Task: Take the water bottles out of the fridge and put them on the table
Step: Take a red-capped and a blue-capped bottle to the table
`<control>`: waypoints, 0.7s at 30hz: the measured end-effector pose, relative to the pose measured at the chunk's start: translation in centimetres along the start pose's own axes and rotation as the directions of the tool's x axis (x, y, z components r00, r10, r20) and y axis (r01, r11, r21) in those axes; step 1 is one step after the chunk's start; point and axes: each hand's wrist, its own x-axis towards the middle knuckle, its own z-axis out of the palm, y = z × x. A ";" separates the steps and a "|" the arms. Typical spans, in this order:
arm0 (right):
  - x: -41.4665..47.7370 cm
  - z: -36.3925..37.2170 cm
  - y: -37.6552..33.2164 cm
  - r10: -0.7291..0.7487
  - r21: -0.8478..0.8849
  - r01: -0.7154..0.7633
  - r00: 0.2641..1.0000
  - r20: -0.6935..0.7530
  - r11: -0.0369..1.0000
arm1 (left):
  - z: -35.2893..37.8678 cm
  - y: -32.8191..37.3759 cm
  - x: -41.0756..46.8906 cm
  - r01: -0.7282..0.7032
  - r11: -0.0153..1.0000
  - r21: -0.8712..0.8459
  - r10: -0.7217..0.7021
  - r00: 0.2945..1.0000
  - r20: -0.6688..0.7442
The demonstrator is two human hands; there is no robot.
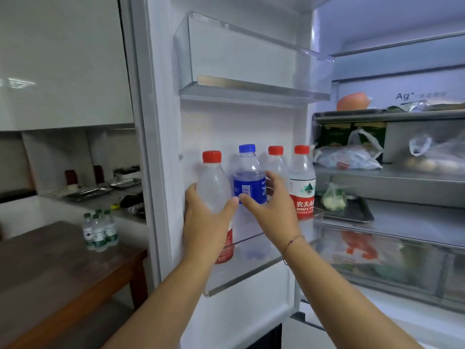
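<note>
Leftmost clear plastic red-capped bottle (214,182), upright in the transparent door shelf (254,250), is wrapped by left hand (205,222). Blue-labelled blue-capped bottle (249,182) is bracketed, not yet clasped, by spread right hand (274,205); lift axis vertical.

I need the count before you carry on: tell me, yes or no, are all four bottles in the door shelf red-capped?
No: the second bottle from the left has a blue cap, while the other three in the door shelf have red caps.

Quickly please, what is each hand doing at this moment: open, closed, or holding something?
Left hand: closed around the leftmost red-capped bottle.
Right hand: open, curling around the blue-capped bottle, grip not yet closed.
</note>
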 end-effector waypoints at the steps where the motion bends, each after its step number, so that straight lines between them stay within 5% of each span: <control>1: 0.0 0.1 0.0 0.009 -0.018 -0.009 1.000 0.022 1.000 | 0.0 0.1 -0.1 0.008 1.000 0.016 -0.009 1.000 0.006; 7: -0.4 1.0 1.3 0.130 -0.263 -0.084 0.978 0.164 0.961 | 0.2 0.4 -0.5 0.040 0.996 0.077 -0.040 0.999 -0.012; 21: -0.5 -0.7 -0.5 0.078 0.028 -0.081 0.991 0.113 0.996 | -0.4 2.7 -1.3 -0.011 1.000 -0.004 0.011 1.000 -0.023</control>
